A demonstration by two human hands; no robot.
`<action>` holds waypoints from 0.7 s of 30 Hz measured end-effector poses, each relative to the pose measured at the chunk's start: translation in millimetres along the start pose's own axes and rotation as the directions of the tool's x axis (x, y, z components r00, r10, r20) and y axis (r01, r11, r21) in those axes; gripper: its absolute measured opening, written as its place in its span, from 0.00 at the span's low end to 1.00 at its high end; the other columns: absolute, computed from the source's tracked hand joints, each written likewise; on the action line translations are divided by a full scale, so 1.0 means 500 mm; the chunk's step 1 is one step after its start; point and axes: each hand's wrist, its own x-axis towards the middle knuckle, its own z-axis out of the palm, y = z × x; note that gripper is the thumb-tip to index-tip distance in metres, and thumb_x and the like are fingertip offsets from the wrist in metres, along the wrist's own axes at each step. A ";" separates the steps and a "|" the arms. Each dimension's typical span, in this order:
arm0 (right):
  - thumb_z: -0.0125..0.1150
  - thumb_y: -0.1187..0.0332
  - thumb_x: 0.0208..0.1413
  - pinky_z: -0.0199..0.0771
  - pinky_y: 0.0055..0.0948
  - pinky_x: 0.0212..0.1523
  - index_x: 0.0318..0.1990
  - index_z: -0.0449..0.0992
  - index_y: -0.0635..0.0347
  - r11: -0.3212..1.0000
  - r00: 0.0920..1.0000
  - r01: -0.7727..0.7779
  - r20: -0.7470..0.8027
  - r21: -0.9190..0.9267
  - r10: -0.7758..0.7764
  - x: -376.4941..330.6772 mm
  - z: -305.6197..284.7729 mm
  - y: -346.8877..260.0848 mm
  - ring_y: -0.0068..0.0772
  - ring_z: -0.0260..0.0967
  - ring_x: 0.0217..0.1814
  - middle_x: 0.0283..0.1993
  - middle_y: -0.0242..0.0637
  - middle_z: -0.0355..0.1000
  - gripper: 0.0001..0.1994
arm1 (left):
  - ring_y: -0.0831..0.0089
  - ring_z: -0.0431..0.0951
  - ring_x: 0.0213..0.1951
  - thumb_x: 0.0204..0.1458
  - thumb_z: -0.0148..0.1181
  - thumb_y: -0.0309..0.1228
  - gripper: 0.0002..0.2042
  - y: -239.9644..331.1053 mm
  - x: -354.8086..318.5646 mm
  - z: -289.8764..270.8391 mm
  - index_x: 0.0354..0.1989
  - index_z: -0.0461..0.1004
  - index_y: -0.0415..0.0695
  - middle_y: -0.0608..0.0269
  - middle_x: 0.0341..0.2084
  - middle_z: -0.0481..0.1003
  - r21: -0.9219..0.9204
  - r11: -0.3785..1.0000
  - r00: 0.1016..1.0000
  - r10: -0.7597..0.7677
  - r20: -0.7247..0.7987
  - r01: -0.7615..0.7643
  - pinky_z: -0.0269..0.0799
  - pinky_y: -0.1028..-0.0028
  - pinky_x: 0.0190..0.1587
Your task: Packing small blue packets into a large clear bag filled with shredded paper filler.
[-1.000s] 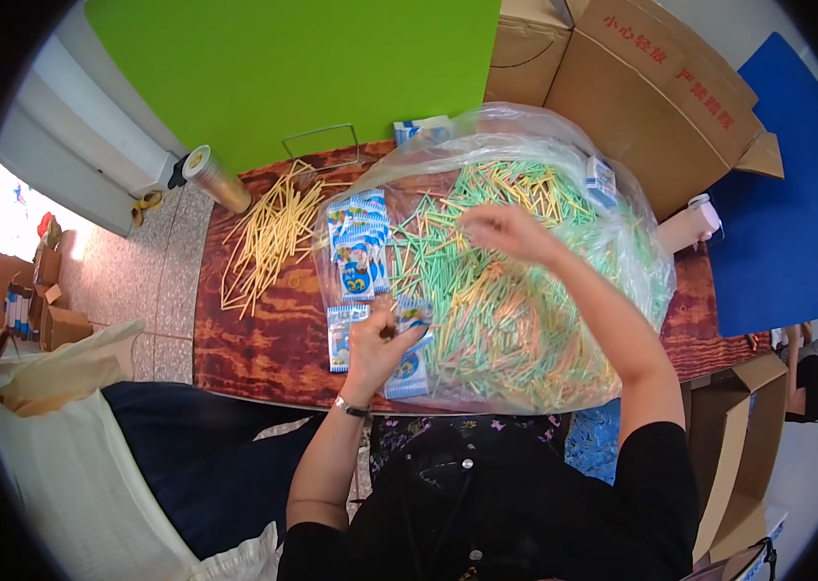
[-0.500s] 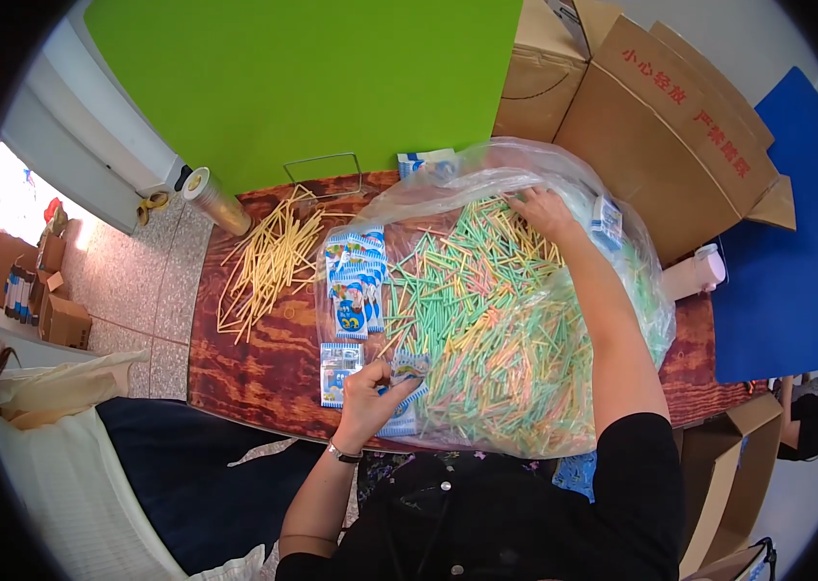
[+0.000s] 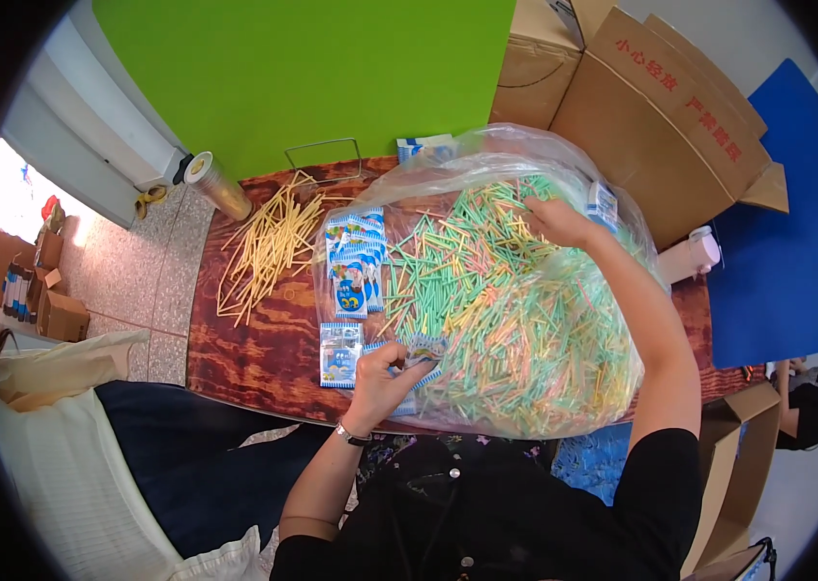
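Observation:
A large clear plastic bag (image 3: 496, 136) lies spread over the table, heaped with thin green, yellow and pink sticks (image 3: 467, 281). My left hand (image 3: 385, 382), with a bracelet at the wrist, pinches a small blue-and-white packet (image 3: 425, 355) at the bag's near left edge. Over the far part of the heap, my right hand (image 3: 556, 223) has its fingers curled down at the sticks; whether a stick is between them I cannot make out. Several blue-and-white packets (image 3: 356, 261) lie overlapped left of the heap, and another packet (image 3: 340, 354) lies flat beside my left hand.
Loose pale yellow sticks (image 3: 278, 247) are piled at the table's left, by a clear cylindrical tub (image 3: 218, 186) and a wire stand (image 3: 324, 160). A cardboard box (image 3: 656, 126), a pinkish-white container (image 3: 692, 256) and a green panel (image 3: 302, 77) border the far side. Another person (image 3: 813, 402) is at far right.
My right hand has shifted slightly right and nearer over the sticks, its fingers more curled. My left hand still holds the packet, now a little farther right and higher in view.

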 end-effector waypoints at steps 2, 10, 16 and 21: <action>0.48 0.63 0.64 0.69 0.35 0.31 0.36 0.65 0.62 0.795 0.970 -0.147 0.244 0.588 -0.001 -0.044 -0.045 -0.030 0.31 0.68 0.27 0.24 0.35 0.69 0.11 | 0.86 0.68 0.25 0.43 0.70 0.27 0.08 -0.005 -0.003 -0.004 0.26 0.77 0.38 0.69 0.20 0.74 0.008 1.000 0.999 0.012 0.039 -0.012 0.65 0.80 0.27; 0.50 0.66 0.58 0.73 0.45 0.40 0.42 0.72 0.65 0.954 0.777 0.185 0.629 -0.237 0.006 -0.172 -0.112 -0.085 0.50 0.75 0.41 0.37 0.49 0.76 0.11 | 0.88 0.71 0.29 0.47 0.66 0.23 0.06 -0.057 -0.022 0.010 0.33 0.78 0.37 0.70 0.26 0.78 -0.014 0.999 0.992 0.042 0.123 -0.041 0.68 0.82 0.31; 0.53 0.70 0.51 0.76 0.43 0.43 0.35 0.82 0.60 0.937 0.801 0.003 0.562 -0.349 0.207 -0.164 -0.007 -0.143 0.49 0.76 0.44 0.41 0.49 0.78 0.11 | 0.87 0.71 0.29 0.47 0.65 0.23 0.04 -0.048 -0.029 0.014 0.30 0.77 0.37 0.70 0.26 0.77 -0.013 0.998 0.987 0.065 0.146 -0.064 0.68 0.82 0.32; 0.53 0.68 0.52 0.76 0.37 0.43 0.38 0.82 0.57 0.912 0.794 0.024 0.562 -0.411 0.232 -0.172 0.036 -0.146 0.41 0.77 0.47 0.43 0.41 0.78 0.12 | 0.87 0.71 0.28 0.47 0.66 0.23 0.04 -0.036 -0.037 0.007 0.29 0.77 0.37 0.70 0.25 0.76 -0.017 0.999 0.992 0.049 0.115 -0.047 0.67 0.82 0.31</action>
